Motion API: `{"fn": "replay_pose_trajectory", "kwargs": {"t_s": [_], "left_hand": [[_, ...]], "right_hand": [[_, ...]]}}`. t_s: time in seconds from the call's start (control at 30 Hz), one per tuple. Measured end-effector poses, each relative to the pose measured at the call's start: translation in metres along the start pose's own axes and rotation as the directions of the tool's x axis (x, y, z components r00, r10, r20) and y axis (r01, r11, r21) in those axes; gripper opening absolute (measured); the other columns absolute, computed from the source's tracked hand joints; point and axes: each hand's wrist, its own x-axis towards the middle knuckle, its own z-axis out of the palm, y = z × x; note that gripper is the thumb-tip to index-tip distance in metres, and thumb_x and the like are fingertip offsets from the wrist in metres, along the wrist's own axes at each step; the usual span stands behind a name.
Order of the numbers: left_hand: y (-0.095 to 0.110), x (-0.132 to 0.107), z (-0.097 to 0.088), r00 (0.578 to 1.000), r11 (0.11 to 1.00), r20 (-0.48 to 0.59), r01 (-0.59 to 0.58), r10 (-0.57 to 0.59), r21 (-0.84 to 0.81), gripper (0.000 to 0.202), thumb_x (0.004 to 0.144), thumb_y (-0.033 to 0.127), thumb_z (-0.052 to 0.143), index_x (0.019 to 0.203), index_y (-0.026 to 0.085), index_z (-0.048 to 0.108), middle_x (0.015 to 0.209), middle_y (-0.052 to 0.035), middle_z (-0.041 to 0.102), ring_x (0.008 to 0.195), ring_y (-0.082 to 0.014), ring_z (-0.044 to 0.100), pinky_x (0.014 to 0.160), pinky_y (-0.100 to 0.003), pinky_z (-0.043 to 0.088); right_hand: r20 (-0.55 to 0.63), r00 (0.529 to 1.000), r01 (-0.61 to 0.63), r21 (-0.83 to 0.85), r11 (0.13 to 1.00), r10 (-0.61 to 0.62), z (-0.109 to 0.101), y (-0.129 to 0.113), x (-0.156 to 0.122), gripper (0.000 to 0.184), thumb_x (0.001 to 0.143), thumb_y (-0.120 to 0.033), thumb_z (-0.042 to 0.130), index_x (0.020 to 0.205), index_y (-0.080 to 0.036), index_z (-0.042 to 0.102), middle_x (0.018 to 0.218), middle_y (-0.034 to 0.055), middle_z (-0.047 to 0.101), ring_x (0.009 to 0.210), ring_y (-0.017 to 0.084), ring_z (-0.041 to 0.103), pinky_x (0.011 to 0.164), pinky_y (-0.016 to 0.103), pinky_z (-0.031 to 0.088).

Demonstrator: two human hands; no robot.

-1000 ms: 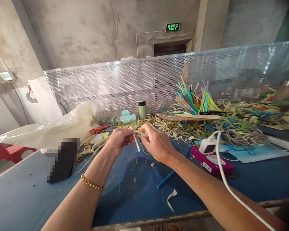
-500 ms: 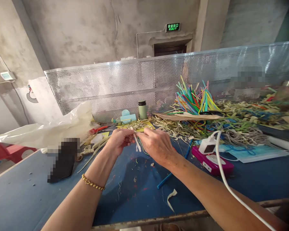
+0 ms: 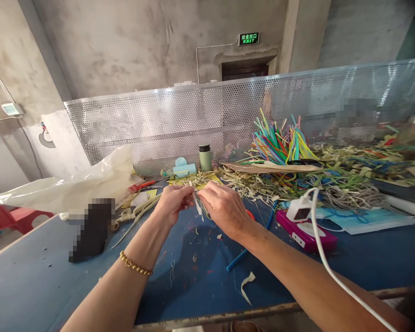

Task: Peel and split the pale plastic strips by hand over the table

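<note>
My blue work table [image 3: 190, 295], its near edge worn and its top flecked with scraps, stands before a perforated metal screen [image 3: 152, 124]; behind rises a mottled grey wall [image 3: 117, 50] with a lit green exit sign [image 3: 249, 38]. The pale strip [image 3: 198, 206], narrow and whitish, hangs over the table's middle. My left hand [image 3: 173, 201] pinches it between thumb and fingers; my right hand [image 3: 224, 207], fingers curled, is just beside it, though I cannot tell whether it grips anything. Materials: at right, slender coloured rods [image 3: 283, 143] fan upward behind a tangle of dry, papery strips [image 3: 244, 184]; at left lies a crumpled, glossy plastic sheet [image 3: 72, 182]. A white plug [image 3: 298, 210] sits against a smooth purple box [image 3: 314, 235]; 1 curled scrap [image 3: 247, 285] lies near the front edge. My bracelet [image 3: 135, 265] is round golden beads.
</note>
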Motion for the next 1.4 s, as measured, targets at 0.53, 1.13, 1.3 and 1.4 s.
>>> {"fn": "replay_pose_trajectory", "kwargs": {"t_s": [0.53, 1.13, 1.3, 1.4], "left_hand": [[0.004, -0.007, 0.004, 0.990, 0.964, 0.027, -0.138, 0.136, 0.226, 0.021, 0.069, 0.021, 0.064, 0.051, 0.014, 0.059, 0.042, -0.0013, 0.055, 0.039, -0.0079, 0.042, 0.043, -0.022, 0.031], [0.013, -0.014, 0.003, 0.972, 0.930, 0.204, -0.179, 0.117, 0.321, 0.030, 0.073, 0.021, 0.064, 0.044, 0.016, 0.054, 0.044, -0.0011, 0.053, 0.041, -0.0090, 0.044, 0.046, -0.024, 0.030], [0.013, -0.014, 0.004, 0.969, 0.929, 0.215, -0.189, 0.123, 0.318, 0.029, 0.073, 0.022, 0.065, 0.046, 0.016, 0.056, 0.046, -0.0023, 0.055, 0.043, -0.0094, 0.045, 0.047, -0.024, 0.031], [0.012, -0.013, 0.002, 0.968, 0.929, 0.203, -0.204, 0.144, 0.309, 0.028, 0.074, 0.025, 0.065, 0.049, 0.015, 0.058, 0.049, -0.0039, 0.058, 0.044, -0.0096, 0.046, 0.047, -0.024, 0.031]], "right_hand": [[-0.005, 0.991, -0.125, 0.328, 0.936, 0.134, 0.001, 0.005, 0.004, 0.019, 0.095, -0.017, 0.046, 0.089, -0.018, 0.064, 0.089, 0.0062, 0.069, 0.085, 0.017, 0.062, 0.076, 0.028, 0.043], [0.149, 0.922, -0.375, 0.575, 0.727, 0.358, -0.009, 0.018, 0.012, 0.010, 0.080, -0.017, 0.059, 0.076, -0.016, 0.069, 0.063, 0.0004, 0.065, 0.055, 0.011, 0.054, 0.056, 0.024, 0.040], [0.183, 0.925, -0.371, 0.618, 0.693, 0.331, -0.009, 0.019, 0.012, 0.010, 0.080, -0.017, 0.059, 0.077, -0.015, 0.069, 0.064, 0.0006, 0.065, 0.056, 0.011, 0.053, 0.055, 0.024, 0.040], [0.215, 0.929, -0.367, 0.643, 0.672, 0.302, -0.009, 0.019, 0.011, 0.010, 0.080, -0.018, 0.059, 0.075, -0.016, 0.067, 0.062, -0.0003, 0.063, 0.057, 0.011, 0.052, 0.054, 0.023, 0.040]]}}
